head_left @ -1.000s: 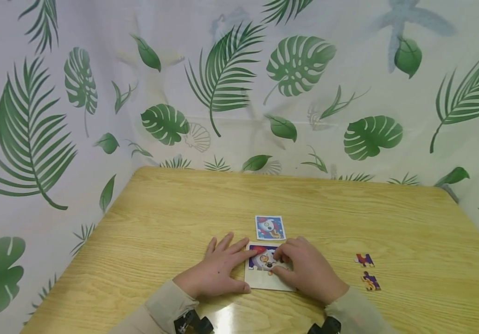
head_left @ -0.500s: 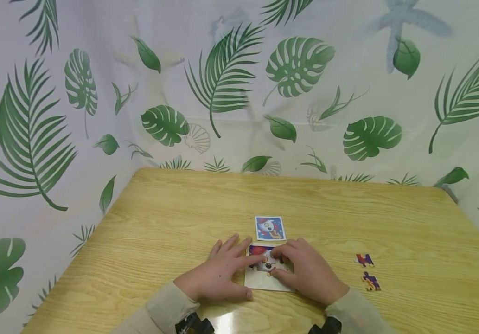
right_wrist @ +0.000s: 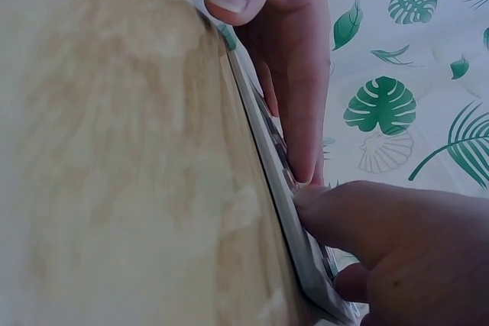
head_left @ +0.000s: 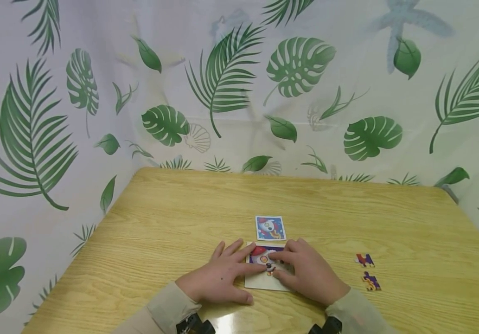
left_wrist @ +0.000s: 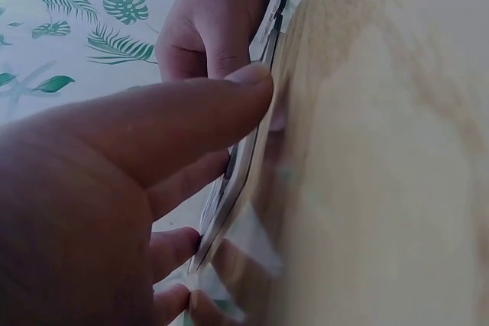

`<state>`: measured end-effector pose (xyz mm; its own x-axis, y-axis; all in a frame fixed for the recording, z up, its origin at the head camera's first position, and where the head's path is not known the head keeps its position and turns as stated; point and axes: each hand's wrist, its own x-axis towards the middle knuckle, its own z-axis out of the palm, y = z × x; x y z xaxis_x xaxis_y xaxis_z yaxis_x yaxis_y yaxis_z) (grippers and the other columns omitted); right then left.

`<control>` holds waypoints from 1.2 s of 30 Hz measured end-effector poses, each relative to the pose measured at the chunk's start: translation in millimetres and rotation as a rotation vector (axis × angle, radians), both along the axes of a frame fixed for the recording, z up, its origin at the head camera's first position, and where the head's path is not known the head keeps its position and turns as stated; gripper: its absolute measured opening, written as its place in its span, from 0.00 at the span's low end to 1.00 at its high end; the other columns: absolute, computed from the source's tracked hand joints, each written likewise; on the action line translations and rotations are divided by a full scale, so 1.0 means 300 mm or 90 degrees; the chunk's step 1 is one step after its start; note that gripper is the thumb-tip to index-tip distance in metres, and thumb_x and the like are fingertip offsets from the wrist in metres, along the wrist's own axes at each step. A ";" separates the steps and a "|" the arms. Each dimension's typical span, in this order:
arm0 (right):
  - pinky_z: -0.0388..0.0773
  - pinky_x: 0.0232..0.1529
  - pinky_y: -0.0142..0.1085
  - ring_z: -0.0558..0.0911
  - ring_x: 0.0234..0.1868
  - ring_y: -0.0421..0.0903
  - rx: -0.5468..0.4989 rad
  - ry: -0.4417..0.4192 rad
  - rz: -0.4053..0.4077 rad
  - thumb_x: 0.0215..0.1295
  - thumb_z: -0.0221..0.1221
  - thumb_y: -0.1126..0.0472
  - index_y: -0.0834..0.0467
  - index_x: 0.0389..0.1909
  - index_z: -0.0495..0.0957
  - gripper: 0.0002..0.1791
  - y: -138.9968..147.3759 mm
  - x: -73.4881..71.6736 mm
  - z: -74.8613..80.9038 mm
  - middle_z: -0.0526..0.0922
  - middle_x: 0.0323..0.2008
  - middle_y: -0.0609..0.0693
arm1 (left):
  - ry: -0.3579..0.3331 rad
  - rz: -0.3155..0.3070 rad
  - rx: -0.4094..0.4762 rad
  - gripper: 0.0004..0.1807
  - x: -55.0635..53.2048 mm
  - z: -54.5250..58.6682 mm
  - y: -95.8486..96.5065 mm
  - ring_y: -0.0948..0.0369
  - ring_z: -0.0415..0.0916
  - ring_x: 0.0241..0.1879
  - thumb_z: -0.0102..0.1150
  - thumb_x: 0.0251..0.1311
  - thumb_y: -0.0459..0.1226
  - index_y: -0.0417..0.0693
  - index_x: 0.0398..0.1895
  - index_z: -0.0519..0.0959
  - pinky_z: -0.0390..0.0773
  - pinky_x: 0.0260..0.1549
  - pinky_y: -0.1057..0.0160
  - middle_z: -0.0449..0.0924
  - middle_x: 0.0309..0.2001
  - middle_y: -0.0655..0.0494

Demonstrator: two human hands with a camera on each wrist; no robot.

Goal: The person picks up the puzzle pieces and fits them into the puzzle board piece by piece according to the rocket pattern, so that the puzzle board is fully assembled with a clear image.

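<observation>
Flat on the table lies a pale puzzle board [head_left: 260, 282], its upper part filled with pieces picturing a white animal face with a red cap. My left hand [head_left: 218, 276] spreads over the board's left side, its index fingertip touching the joined pieces [head_left: 259, 253] near the animal's nose. From the right, my right hand [head_left: 312, 271] reaches over the board. Its index finger extends onto the face, and its thumb touches the lower edge of the pieces. The right wrist view shows the right thumb beside a left fingertip, above the board's edge [right_wrist: 286, 208]. The right palm hides the board's right part.
A square picture card [head_left: 270, 228] with the same animal lies just behind the board. Two loose puzzle pieces, one red and purple [head_left: 365, 260] and one purple and orange [head_left: 371, 281], lie to the right. A leaf-print curtain [head_left: 239, 83] hangs behind the table [head_left: 172, 208].
My left index fingertip has shifted right and down across the pieces to the nose. The right index finger has straightened out over the face. The board, card and loose pieces stay put.
</observation>
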<state>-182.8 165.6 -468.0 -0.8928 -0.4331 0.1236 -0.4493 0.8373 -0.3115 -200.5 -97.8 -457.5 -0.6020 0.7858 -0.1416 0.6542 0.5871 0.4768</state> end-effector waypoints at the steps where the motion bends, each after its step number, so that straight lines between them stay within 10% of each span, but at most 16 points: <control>1: 0.66 0.34 0.35 0.65 0.33 0.39 0.001 0.001 0.001 0.63 0.68 0.45 0.42 0.53 0.87 0.18 0.000 0.000 0.000 0.71 0.34 0.36 | -0.001 0.001 0.001 0.38 0.000 0.000 0.000 0.46 0.33 0.79 0.60 0.63 0.62 0.76 0.77 0.63 0.35 0.69 0.30 0.41 0.82 0.58; 36: 0.72 0.38 0.39 0.70 0.35 0.39 -0.093 -0.008 -0.028 0.66 0.67 0.54 0.45 0.48 0.86 0.11 0.109 -0.023 0.030 0.74 0.35 0.36 | 0.006 0.072 0.000 0.43 -0.016 -0.009 -0.004 0.49 0.37 0.79 0.64 0.61 0.60 0.72 0.79 0.60 0.33 0.71 0.35 0.46 0.81 0.61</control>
